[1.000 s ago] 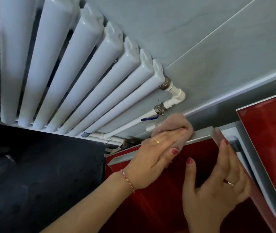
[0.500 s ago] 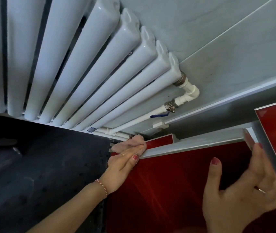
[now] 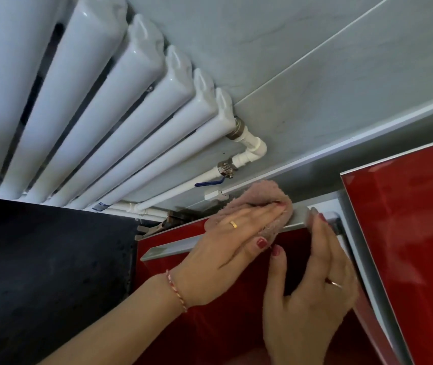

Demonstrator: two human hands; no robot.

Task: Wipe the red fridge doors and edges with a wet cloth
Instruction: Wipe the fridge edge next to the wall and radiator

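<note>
The view is tilted. A red fridge door with a grey top edge fills the lower middle. My left hand presses a pink cloth flat onto that top edge near its right end, fingers straight, thumb on the door's front. My right hand holds the door's right side edge, fingers reaching up to the top corner, thumb on the red front. A second red door panel stands to the right.
A white column radiator hangs on the grey tiled wall behind the fridge. Its white pipe and metal valve with a blue lever run just above the cloth. A black surface borders the door on the left.
My left hand has slid the cloth along the top edge, from its left end half a second ago back to the right end beside my right hand. The right hand stays on the door's edge.
</note>
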